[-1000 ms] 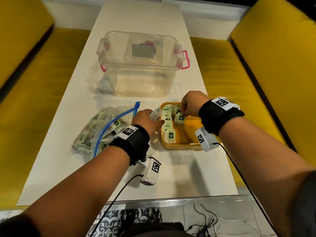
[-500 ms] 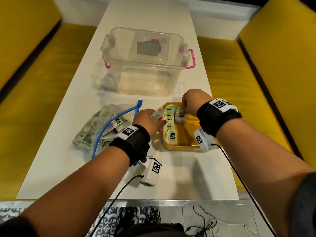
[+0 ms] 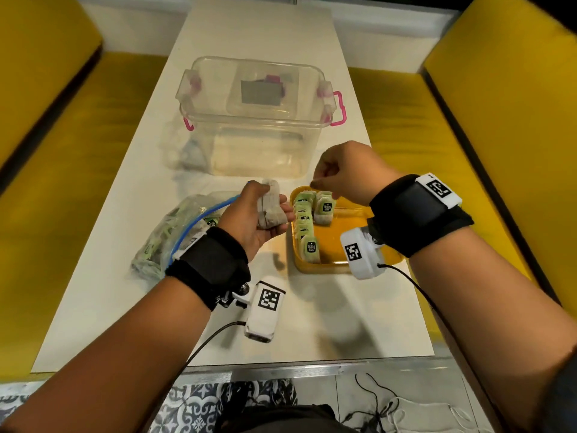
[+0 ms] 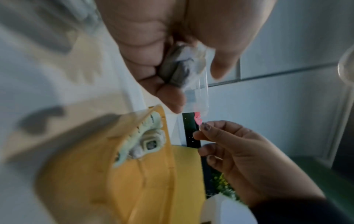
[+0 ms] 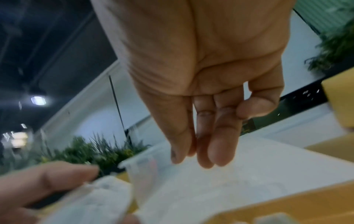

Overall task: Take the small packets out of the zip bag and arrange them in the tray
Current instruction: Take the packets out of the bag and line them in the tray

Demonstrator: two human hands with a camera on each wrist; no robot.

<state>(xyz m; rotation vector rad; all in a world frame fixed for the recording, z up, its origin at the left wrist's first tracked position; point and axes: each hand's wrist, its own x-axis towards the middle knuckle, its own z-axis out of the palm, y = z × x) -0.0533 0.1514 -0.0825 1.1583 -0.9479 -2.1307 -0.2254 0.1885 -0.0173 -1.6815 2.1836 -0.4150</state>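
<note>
My left hand (image 3: 253,217) is turned palm up just left of the yellow tray (image 3: 343,264) and grips a small stack of pale packets (image 3: 270,207); the left wrist view shows these packets (image 4: 184,66) pressed between thumb and fingers. My right hand (image 3: 337,176) hovers above the tray's far end, fingers loosely bent and holding nothing (image 5: 203,145). A row of green-labelled packets (image 3: 305,223) stands along the tray's left wall, with another packet (image 3: 324,207) beside it. The zip bag (image 3: 168,239), with its blue zip open, lies left of my left wrist and holds several packets.
A clear lidded storage box (image 3: 256,120) with pink latches stands behind the tray. The white table (image 3: 312,332) is narrow, with yellow benches (image 3: 437,182) on both sides. Cables run off its near edge.
My left hand rose and turned palm up, showing its stack of packets. My right hand let go of the packet in the tray and lifted off it.
</note>
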